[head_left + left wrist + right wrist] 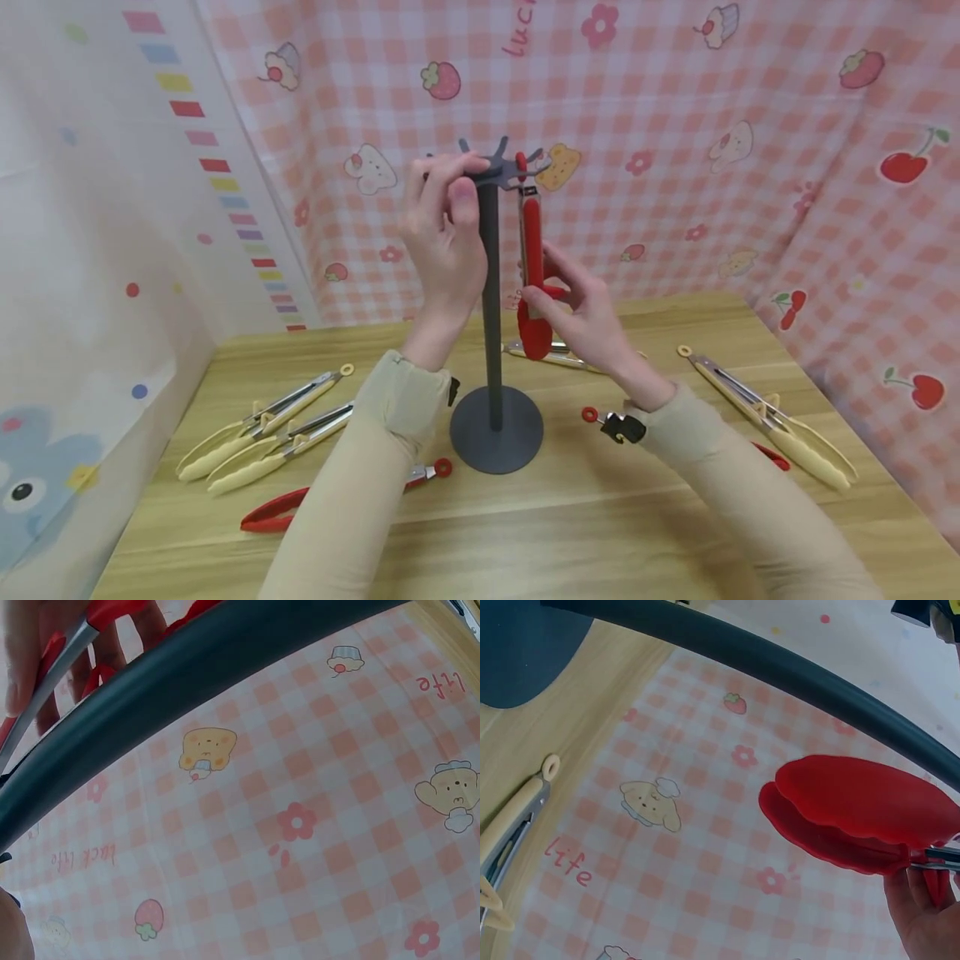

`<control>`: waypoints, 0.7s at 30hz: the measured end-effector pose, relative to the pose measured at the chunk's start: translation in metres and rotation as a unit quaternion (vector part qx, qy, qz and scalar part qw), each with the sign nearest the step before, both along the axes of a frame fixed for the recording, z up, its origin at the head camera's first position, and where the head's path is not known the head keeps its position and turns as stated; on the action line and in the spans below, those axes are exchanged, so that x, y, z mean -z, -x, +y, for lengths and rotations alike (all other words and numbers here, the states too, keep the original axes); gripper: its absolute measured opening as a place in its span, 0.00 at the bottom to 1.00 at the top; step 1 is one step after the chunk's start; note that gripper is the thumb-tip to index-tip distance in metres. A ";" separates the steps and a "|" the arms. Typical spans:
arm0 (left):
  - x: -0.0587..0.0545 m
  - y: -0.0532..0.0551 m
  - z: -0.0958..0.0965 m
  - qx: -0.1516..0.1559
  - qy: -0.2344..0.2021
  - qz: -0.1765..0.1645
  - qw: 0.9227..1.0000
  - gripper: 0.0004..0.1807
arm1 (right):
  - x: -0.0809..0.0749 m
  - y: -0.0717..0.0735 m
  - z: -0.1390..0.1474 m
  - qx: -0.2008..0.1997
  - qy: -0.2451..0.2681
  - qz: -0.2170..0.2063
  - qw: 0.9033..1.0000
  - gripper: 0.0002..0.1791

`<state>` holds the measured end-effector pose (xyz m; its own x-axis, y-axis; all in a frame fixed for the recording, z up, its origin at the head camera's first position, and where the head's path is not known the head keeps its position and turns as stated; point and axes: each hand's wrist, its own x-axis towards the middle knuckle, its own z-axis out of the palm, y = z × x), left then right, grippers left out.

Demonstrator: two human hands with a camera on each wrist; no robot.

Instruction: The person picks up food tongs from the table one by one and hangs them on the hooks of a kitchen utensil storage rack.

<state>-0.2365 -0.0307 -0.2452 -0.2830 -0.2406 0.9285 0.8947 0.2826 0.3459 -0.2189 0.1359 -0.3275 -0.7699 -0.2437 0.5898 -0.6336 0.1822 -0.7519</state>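
A dark grey stand (491, 325) with a round base and a ring of hooks on top rises from the wooden table. At its top, my left hand (448, 229) holds the hook rack (501, 167) with curled fingers. Red-handled tongs (532, 233) hang head-down on the right side, their red ring over a hook. My right hand (585, 310) grips these tongs low down, thumb in front and fingers behind. In the right wrist view the scalloped red tong heads (862, 799) lie close together; the left wrist view has the dark pole (172, 690) crossing before the tongs.
Two cream-yellow tongs (258, 429) lie at the left, with red tongs (276, 510) partly under my left forearm. Cream tongs (558, 358) lie behind the stand, others (772, 417) at the right. A red ring (590, 414) and red tip (771, 456) show beside my right sleeve.
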 end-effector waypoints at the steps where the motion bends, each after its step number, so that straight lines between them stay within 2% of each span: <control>1: 0.000 0.000 0.000 0.000 0.000 0.000 1.000 0.43 | 0.000 0.000 -0.002 -0.002 0.005 0.002 1.000 0.37; 13: -0.002 -0.001 -0.001 0.006 -0.003 0.005 1.000 0.42 | 0.011 0.003 -0.017 0.001 0.045 0.020 0.999 0.38; 21: -0.001 0.001 -0.001 0.002 -0.002 0.005 1.000 0.42 | 0.015 0.003 -0.021 -0.001 0.042 0.034 0.999 0.39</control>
